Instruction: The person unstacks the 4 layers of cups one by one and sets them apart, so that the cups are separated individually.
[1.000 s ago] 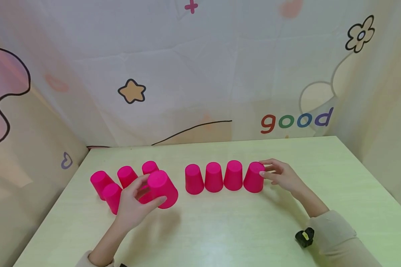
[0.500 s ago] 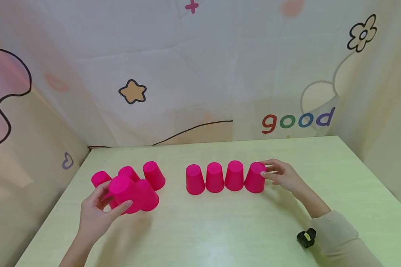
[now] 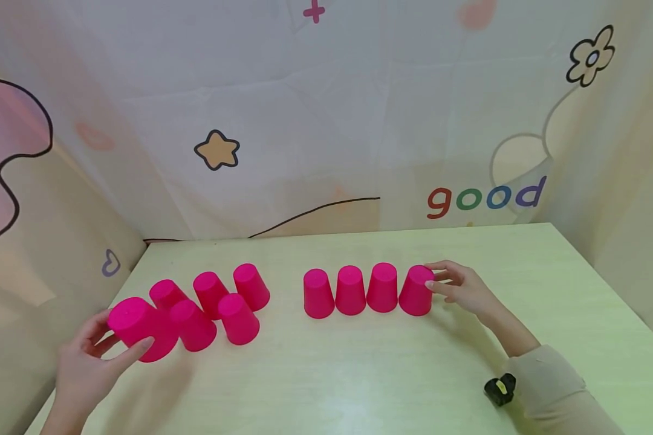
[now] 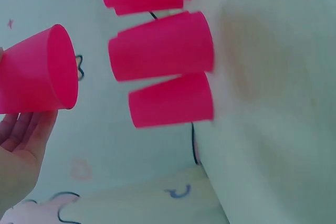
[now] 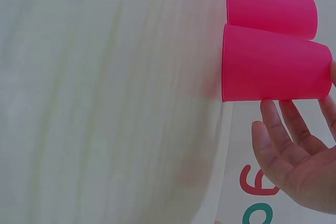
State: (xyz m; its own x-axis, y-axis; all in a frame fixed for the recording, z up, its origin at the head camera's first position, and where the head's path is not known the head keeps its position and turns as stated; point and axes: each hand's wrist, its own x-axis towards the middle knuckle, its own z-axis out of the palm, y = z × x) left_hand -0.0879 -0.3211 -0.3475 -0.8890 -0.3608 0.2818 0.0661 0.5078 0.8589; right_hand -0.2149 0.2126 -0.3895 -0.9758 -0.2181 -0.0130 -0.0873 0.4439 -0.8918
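The left hand [image 3: 84, 368] holds one inverted pink cup [image 3: 141, 329] off the table [image 3: 359, 374] at the near left, thumb and fingers curled round its wall, just left of a cluster of five upturned cups [image 3: 212, 302]. The right hand [image 3: 462, 289] rests relaxed, straight fingers against the rightmost cup [image 3: 415, 291] of a row of four [image 3: 350, 291] standing mouth-down at centre-right. The cups appear to be thin, light, smooth plastic, likely slippery and easily deformed, so a grip round the mid-wall seems best; all are inverted, and whether anything lies beneath cannot be determined.
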